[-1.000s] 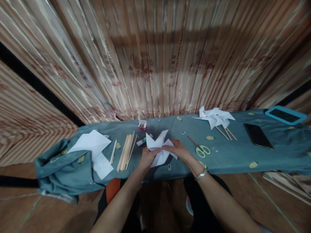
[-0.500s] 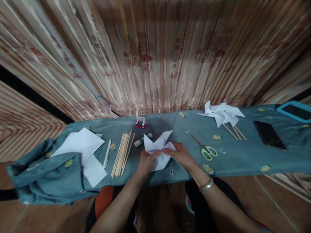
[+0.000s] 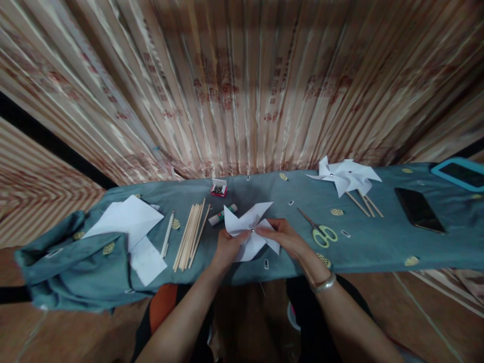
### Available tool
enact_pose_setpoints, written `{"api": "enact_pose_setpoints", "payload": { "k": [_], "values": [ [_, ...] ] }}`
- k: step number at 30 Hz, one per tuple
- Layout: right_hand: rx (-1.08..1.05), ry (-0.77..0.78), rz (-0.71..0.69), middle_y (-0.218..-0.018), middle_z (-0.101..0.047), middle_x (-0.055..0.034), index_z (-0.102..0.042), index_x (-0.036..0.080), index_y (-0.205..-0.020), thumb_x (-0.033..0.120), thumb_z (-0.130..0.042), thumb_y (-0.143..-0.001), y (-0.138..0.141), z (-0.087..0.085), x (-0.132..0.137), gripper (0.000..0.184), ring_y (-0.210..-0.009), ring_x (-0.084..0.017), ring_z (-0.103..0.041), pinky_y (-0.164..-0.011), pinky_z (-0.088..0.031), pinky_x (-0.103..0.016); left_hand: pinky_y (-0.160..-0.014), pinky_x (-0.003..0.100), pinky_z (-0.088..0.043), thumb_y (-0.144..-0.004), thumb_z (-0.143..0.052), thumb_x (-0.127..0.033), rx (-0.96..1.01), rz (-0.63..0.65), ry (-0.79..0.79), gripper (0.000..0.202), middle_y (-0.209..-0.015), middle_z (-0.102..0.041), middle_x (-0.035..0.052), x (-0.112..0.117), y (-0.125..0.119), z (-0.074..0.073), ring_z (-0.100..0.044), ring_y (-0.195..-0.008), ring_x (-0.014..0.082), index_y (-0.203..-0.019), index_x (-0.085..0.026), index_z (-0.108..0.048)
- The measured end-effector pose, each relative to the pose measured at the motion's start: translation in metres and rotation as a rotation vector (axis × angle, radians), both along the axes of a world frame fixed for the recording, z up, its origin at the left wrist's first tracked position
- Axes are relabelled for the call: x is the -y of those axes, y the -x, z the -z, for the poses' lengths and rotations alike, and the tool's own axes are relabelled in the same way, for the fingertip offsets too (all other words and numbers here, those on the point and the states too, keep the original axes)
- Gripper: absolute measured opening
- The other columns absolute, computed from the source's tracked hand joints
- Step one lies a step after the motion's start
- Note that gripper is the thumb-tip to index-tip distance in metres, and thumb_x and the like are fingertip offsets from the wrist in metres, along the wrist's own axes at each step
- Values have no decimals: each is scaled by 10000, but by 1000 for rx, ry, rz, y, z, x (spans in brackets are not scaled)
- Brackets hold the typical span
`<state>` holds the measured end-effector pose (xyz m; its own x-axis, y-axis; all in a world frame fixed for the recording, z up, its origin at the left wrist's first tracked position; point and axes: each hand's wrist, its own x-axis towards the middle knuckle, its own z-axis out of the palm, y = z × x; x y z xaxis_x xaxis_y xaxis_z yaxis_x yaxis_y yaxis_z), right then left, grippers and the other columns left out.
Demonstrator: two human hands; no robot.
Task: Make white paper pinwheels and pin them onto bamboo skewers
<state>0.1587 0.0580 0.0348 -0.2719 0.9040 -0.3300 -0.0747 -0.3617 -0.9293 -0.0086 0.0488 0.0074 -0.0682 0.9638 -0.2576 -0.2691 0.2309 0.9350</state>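
Note:
Between my two hands is a white paper pinwheel (image 3: 247, 220), its blades folded toward a small shiny pin at the centre. My left hand (image 3: 228, 248) grips it from the left, thumb pressed near the pin. On the other side my right hand (image 3: 284, 234) pinches it, its thumb also close to the pin and the fingers behind the paper. A glue stick (image 3: 223, 215) lies just behind the pinwheel. To the left are several wooden sticks (image 3: 191, 237), and a small red box of pins (image 3: 219, 188) sits open farther back.
Scissors (image 3: 321, 233) with green handles lie right of my hands. Finished pinwheels on sticks (image 3: 351, 176), a black phone (image 3: 419, 210) and a blue-framed device (image 3: 459, 174) are farther right. White paper sheets (image 3: 139, 219) and a pen (image 3: 168, 234) lie left. A striped curtain (image 3: 249, 91) hangs behind the cloth-covered table.
The pin at the pinwheel's centre now shows between my thumbs, which have shifted slightly apart. The pinwheel has turned a little and its blades lie flatter.

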Motion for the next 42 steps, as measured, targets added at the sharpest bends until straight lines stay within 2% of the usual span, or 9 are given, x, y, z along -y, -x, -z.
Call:
{"api": "enact_pose_setpoints", "payload": {
  "k": [5,18,24,26,28,31,34,39,42],
  "values": [
    [75,7,64,-628,-671,5,-699,146,-681,406,-869,-479,1,6,-2,371,-548,-121,-545,-544,-418,-255,-667,331,-543,-501,-836,-325,-64,54,-23,340,-757,-761,84,0,-1,4,-689,-704,246,-758,-118,-756],
    [125,-26,46,-633,-657,9,-674,155,-710,441,-828,-511,12,11,-4,380,-570,-136,-550,-558,-418,-265,-684,350,-539,-481,-857,-444,-42,46,-49,476,-788,-756,120,0,1,12,-685,-721,258,-789,-97,-748],
    [87,-82,110,-615,-660,-1,-673,166,-689,482,-849,-498,10,8,-8,409,-553,-142,-538,-560,-416,-281,-716,337,-542,-636,-781,-491,-117,61,-170,412,-783,-754,86,-4,31,-8,-693,-736,231,-839,-133,-757],
    [69,-101,163,-627,-676,-14,-673,171,-671,499,-862,-485,5,6,-10,422,-559,-150,-550,-564,-420,-286,-705,325,-539,-773,-639,-532,-249,-78,-255,411,-869,-756,96,-9,57,-15,-693,-769,220,-890,-155,-755],
    [51,-99,206,-640,-691,-23,-677,170,-657,505,-879,-465,0,5,-11,435,-566,-155,-565,-566,-423,-285,-747,311,-528,-788,-653,-403,-555,-160,-325,277,-918,-747,87,-14,83,-17,-681,-801,206,-910,-175,-752],
    [24,-73,244,-644,-704,-27,-693,160,-662,501,-900,-435,-5,5,-12,459,-567,-156,-583,-560,-424,-277,-843,338,-511,-749,-652,-156,-1019,-54,-348,208,-990,-736,79,-15,110,-11,-676,-885,224,-933,-198,-740],
    [18,-84,258,-632,-704,-24,-691,161,-648,498,-909,-419,-7,6,-11,462,-556,-156,-587,-548,-428,-275,-896,351,-501,-749,-632,-83,-1286,65,-342,283,-1059,-723,98,-11,115,-3,-667,-997,259,-994,-196,-721],
    [22,-103,258,-625,-699,-24,-687,159,-653,501,-905,-434,-6,6,-10,461,-539,-155,-584,-541,-428,-278,-882,341,-511,-814,-547,-76,-1394,107,-351,258,-1041,-724,104,-10,111,2,-674,-974,248,-981,-185,-710],
    [30,-130,288,-600,-685,-19,-682,160,-642,520,-897,-438,-6,5,-10,467,-518,-147,-564,-516,-400,-272,-882,348,-512,-790,-531,-56,-1317,29,-338,274,-1034,-724,111,-12,112,1,-676,-951,241,-962,-167,-712]
  ]
}}
